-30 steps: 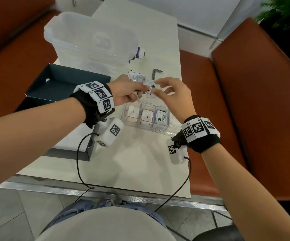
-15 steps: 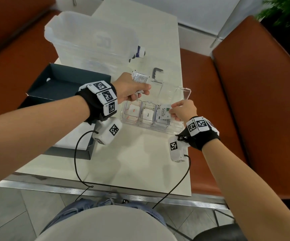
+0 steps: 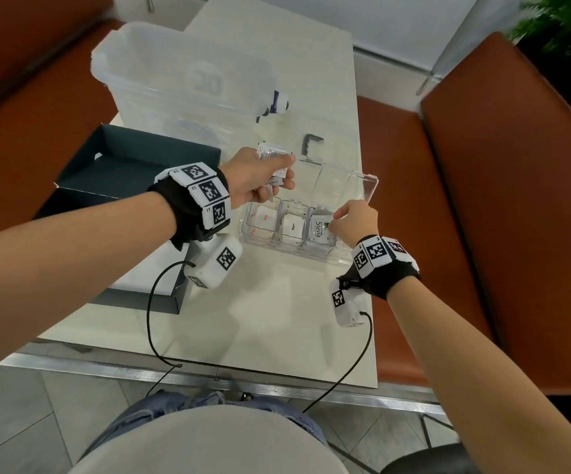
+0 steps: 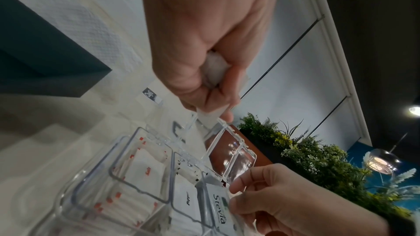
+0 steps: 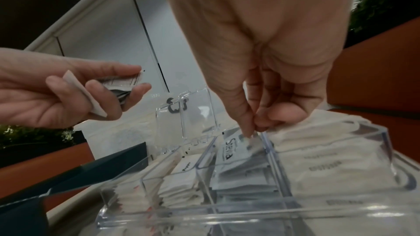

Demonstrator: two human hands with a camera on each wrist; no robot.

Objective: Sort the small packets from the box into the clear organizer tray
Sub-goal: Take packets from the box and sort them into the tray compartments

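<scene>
Low in the frame my two forearms reach up over the pale counter [image 3: 277,319]; just past them, right of centre, sits the clear organizer tray [image 3: 311,256] with its lid tipped open behind it; my right hand [image 3: 354,222] pinches the upper edge of a Stevia packet [image 3: 319,229] standing in the rightmost filled compartment, with white packets in the two compartments to its left. Further up, centre frame, my left hand [image 3: 255,177] is curled round a small bundle of packets [image 3: 272,155]. I judge these paper sachets to be very light, thin, limp and a little slick, easy to crease or fan out; best taken by a top edge between thumb and forefinger. At upper left the dark box [image 3: 133,159] lies open on the counter.
</scene>
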